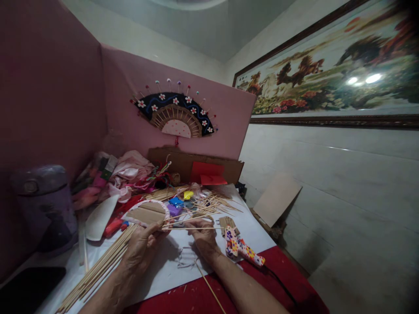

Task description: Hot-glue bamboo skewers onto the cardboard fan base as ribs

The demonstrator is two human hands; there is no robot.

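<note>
My left hand (145,246) grips the lower edge of a cardboard disc (145,213) with a pale pink-and-white rim, thumb on top. Thin bamboo sticks (178,228) run rightward from the disc's edge beside my left fingers. Close to it, my right hand (204,242) has its fingers pinched on one of these sticks; the fingertips are partly hidden. A flower-patterned glue gun (244,247) lies just right of my right hand, next to a small cardboard piece (229,224). Under my left forearm lies a bundle of bamboo sticks (101,266).
Behind my hands are loose sticks (219,204), blue (176,202) and yellow (188,195) packets and pink cloth (131,168). At left stand a purple bottle (46,213) and a dark phone-like slab (32,283). A decorated fan (176,109) hangs on the pink panel.
</note>
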